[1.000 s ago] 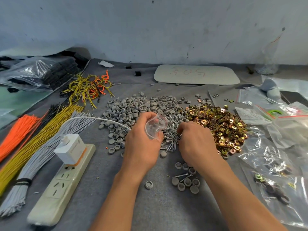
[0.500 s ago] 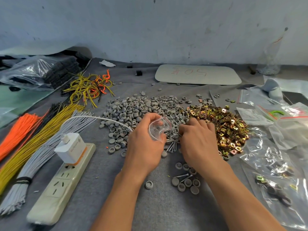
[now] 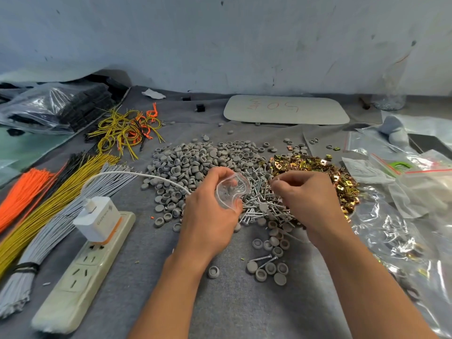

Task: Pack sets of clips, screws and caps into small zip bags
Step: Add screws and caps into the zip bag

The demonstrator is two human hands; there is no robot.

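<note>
Three heaps, grey caps [image 3: 195, 160], screws [image 3: 259, 204] and gold clips [image 3: 318, 167], lie on a grey felt table [image 3: 232, 302] below a scuffed wall [image 3: 244, 40]; a board [image 3: 286, 110] bears unclear red writing. The left hand [image 3: 208, 216] curls its fingers round one zip bag [image 3: 231, 189] above the screws; the right hand [image 3: 308, 199] pinches its fingertips together, on what I cannot tell.

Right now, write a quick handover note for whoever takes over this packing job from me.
Left hand holds the small zip bag open. Right hand is above the screws, fingers curled; what it pinches is too small to tell. Caps lie left of the screws, clips right. Packed bags lie far right. To do: fill this bag, zip it.
</note>
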